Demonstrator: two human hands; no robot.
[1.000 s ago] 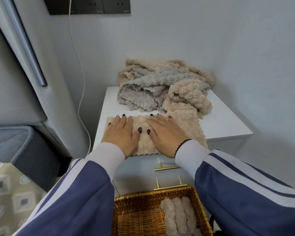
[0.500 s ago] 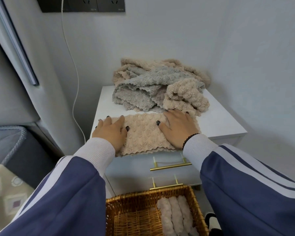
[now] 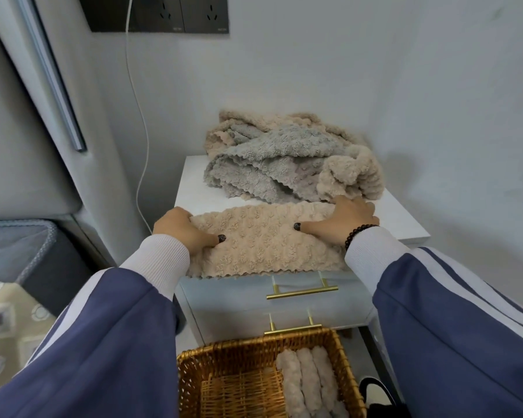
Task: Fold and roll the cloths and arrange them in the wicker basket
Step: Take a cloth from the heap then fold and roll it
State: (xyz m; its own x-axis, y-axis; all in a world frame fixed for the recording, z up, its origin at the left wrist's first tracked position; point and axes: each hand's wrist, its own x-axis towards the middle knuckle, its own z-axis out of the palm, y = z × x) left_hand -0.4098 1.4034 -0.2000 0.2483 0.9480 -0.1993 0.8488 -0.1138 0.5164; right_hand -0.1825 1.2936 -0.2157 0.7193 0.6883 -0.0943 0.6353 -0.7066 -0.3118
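A folded beige cloth (image 3: pixel 260 239) lies across the front of the white cabinet top (image 3: pixel 405 218), its scalloped edge hanging over the front. My left hand (image 3: pixel 178 227) grips its left end, thumb on top and fingers curled round the edge. At the right end, my right hand (image 3: pixel 347 217) holds it the same way, thumb on top and fingertips hidden. Behind lies a loose pile of grey and beige cloths (image 3: pixel 278 164). The wicker basket (image 3: pixel 248 345) stands below, with three rolled beige cloths (image 3: pixel 308 384) along its right side.
The cabinet stands in a corner, with walls behind and to the right. Gold drawer handles (image 3: pixel 302 292) stick out just above the basket. A white cable (image 3: pixel 139 146) hangs down the wall on the left. A dark fabric bin (image 3: pixel 27 251) sits low at the left.
My hands slid apart from the middle of the beige cloth to its two ends. They lay flat on it before and now hold the ends.
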